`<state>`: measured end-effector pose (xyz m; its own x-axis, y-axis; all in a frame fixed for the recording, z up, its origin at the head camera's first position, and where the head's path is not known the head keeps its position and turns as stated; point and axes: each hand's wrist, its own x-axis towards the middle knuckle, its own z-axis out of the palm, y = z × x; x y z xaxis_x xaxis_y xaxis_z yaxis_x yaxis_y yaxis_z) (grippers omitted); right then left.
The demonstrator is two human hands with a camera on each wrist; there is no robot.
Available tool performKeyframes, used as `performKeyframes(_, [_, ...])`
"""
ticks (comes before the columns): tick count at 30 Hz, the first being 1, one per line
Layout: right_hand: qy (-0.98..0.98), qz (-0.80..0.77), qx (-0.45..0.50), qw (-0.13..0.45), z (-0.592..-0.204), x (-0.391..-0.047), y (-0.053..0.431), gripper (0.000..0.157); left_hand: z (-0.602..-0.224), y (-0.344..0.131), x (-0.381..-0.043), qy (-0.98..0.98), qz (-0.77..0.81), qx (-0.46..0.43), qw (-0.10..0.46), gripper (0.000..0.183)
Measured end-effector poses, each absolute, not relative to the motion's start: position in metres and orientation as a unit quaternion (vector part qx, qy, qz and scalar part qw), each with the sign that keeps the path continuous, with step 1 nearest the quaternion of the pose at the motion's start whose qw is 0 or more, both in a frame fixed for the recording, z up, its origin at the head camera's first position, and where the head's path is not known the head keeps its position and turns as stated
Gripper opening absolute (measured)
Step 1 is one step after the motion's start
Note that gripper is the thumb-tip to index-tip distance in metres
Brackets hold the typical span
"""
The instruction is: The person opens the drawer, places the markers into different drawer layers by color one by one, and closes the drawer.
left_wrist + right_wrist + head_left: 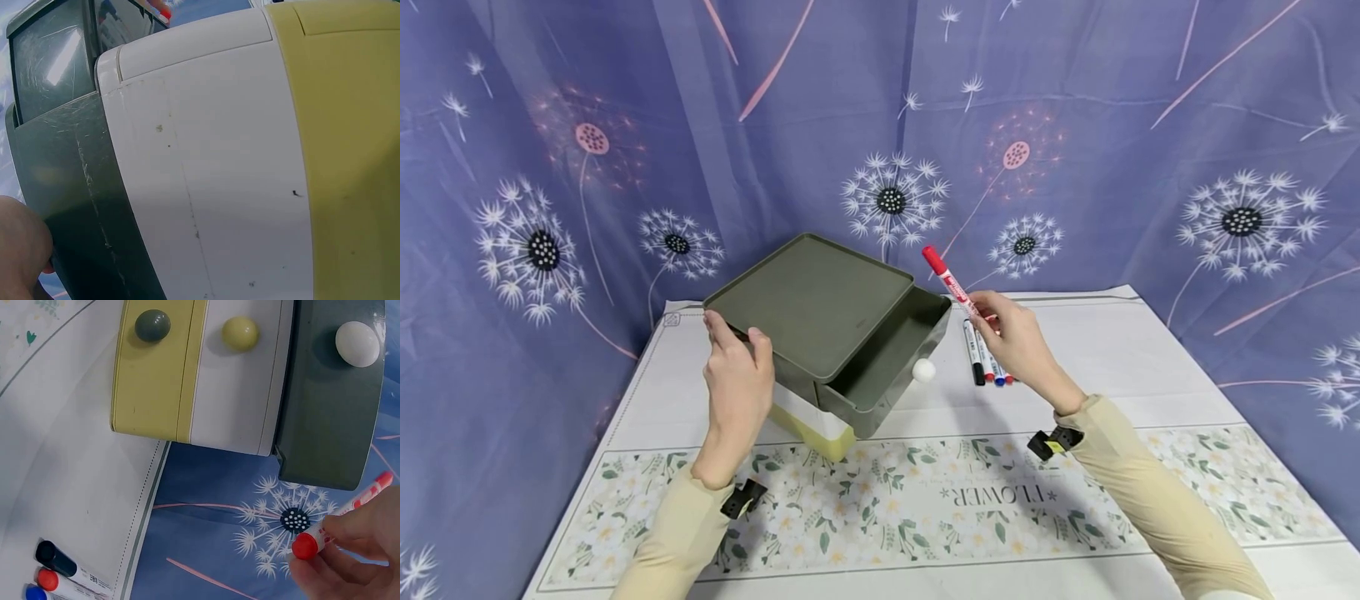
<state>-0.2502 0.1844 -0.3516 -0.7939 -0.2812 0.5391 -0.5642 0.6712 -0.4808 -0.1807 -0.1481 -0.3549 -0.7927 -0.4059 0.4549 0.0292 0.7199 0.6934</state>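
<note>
A small three-tier drawer box [808, 304] stands left of the middle of the table, dark green on top, white in the middle and yellow below. Its green top drawer [883, 408] is pulled out; the visible part of its inside looks bare. My left hand [737, 383] rests against the box's left side near the top edge, fingers fairly straight. Just right of the drawer, my right hand [1018, 337] pinches a red marker [952, 283] raised at a slant. Several markers [973, 354] with black, red and blue caps lie side by side beneath that hand.
A white cover with a flowered strip [850, 508] lies over the table. Behind and at both sides hangs a blue dandelion curtain [775, 150]. The drawers carry round knobs: a white knob [357, 344], a yellow knob [240, 334] and a green knob [152, 325].
</note>
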Motion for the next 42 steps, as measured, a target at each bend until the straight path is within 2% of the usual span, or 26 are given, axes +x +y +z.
performKeyframes(12, [-0.881,0.281,0.268,0.271,-0.350,-0.252,0.183,0.025,-0.355,-0.148,-0.181,-0.874,-0.361,0.106,0.307,0.067])
performKeyframes(18, [-0.883,0.267,0.276,0.271,-0.346,-0.251,0.184,0.029,-0.355,-0.147,-0.180,-0.875,-0.359,0.102,0.309,0.067])
performKeyframes(26, [-0.868,0.248,0.328,0.278,-0.340,-0.249,0.185,0.042,-0.354,-0.147,-0.181,-0.874,-0.357,0.104,0.313,0.066])
performKeyframes(34, [-0.843,0.208,0.381,0.318,-0.339,-0.249,0.180,0.056,-0.355,-0.147,-0.180,-0.873,-0.360,0.105,0.312,0.066])
performKeyframes(42, [-0.827,0.191,0.432,0.306,-0.335,-0.248,0.174,0.057,-0.355,-0.147,-0.179,-0.873,-0.360,0.109,0.309,0.066])
